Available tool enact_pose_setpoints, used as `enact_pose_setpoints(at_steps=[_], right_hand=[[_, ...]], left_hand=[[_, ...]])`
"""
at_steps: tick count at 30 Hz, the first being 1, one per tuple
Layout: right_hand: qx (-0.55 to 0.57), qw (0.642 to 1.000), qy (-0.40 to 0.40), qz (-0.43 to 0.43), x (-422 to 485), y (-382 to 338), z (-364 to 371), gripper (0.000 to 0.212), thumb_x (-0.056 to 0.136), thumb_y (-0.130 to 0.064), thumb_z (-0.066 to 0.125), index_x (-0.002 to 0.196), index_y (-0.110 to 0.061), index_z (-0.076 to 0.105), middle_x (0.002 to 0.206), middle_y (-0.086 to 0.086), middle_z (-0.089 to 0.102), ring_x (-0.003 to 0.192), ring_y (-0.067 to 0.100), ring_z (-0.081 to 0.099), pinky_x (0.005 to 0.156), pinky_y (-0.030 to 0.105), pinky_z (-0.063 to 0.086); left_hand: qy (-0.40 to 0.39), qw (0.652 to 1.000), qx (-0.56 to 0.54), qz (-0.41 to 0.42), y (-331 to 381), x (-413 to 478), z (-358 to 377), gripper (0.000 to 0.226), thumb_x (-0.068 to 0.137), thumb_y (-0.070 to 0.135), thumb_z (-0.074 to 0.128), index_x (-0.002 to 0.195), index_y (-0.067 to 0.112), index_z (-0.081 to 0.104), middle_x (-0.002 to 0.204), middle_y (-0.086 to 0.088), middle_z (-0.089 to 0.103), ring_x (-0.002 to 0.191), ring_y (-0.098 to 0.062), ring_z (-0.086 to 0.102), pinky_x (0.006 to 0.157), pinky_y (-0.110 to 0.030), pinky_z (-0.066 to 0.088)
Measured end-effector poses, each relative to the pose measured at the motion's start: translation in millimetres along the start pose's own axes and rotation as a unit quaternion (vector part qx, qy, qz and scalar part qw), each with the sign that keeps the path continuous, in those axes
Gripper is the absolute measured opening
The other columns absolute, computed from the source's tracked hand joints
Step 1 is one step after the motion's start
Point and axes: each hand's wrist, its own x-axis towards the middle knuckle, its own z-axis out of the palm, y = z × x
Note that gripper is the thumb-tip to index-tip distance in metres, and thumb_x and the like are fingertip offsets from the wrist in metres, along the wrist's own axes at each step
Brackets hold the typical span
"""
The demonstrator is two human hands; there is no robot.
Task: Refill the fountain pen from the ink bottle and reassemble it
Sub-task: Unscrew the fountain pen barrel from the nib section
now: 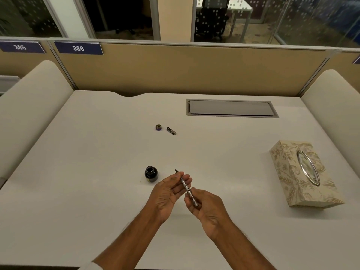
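The fountain pen [187, 189] sits between my two hands above the near part of the white desk [97, 152], a slim metal rod with a patterned silvery barrel, tilted so its dark nib points up and away from me. My left hand [168, 193] pinches the nib end between thumb and fingertips, the fingers loosely curled behind it. My right hand [206, 206] closes around the lower barrel, thumb and forefinger pressed to the metal.

Just left of the nib stands the ink bottle [151, 174], squat, round and dark glass, its mouth uncovered, resting on the desk and not touching my hand. Farther back lie the bottle cap [158, 127], a small round ring with a purple inside, and just beside it the pen cap [171, 131], a short dark cylinder on its side.

To my right is a rectangular tissue box [303, 174], cream with a leafy print and an oval metal-rimmed opening. A flat grey cable hatch [230, 108] is set into the smooth desktop beyond.
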Motion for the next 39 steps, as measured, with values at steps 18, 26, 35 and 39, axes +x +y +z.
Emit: enact_pose_setpoints(at_steps=[18,26,35,39], right_hand=[[0.048,0.998,-0.021,0.039,-8.7,-3.9,5.9,0.006,0.084,0.006,0.072,0.089,0.007,0.073,0.086,0.017,0.069,0.075,0.023,0.065,0.066,0.028,0.061],[0.046,0.999,-0.008,0.014,-10.6,-4.1,7.2,0.011,0.084,0.01,0.071,0.095,0.009,0.071,0.088,0.018,0.069,0.079,0.024,0.065,0.076,0.031,0.061],[-0.004,1.0,-0.011,-0.006,-12.4,-5.8,4.5,0.016,0.093,-0.006,0.069,0.097,0.009,0.071,0.087,0.023,0.072,0.075,0.028,0.07,0.069,0.033,0.064],[-0.016,1.0,-0.027,-0.004,-12.8,-8.0,4.5,0.012,0.086,0.003,0.072,0.097,0.008,0.074,0.091,0.021,0.07,0.076,0.026,0.067,0.074,0.033,0.062]], left_hand=[[-0.011,1.0,0.019,0.009,8.7,-10.2,4.1,0.022,0.099,0.005,0.059,0.114,-0.007,0.069,0.1,-0.021,0.08,0.089,-0.029,0.08,0.077,-0.034,0.065],[-0.004,1.0,0.027,0.014,8.7,-10.7,3.2,0.024,0.096,0.006,0.063,0.115,-0.007,0.069,0.104,-0.022,0.079,0.094,-0.031,0.079,0.081,-0.035,0.065],[0.007,0.999,0.037,0.014,7.9,-9.0,3.6,0.023,0.092,0.007,0.07,0.112,-0.005,0.071,0.102,-0.021,0.079,0.089,-0.029,0.079,0.077,-0.033,0.065],[-0.002,0.999,0.049,0.012,10.0,-9.2,4.9,0.02,0.093,0.008,0.069,0.11,-0.004,0.072,0.099,-0.019,0.08,0.088,-0.028,0.079,0.08,-0.034,0.065]])
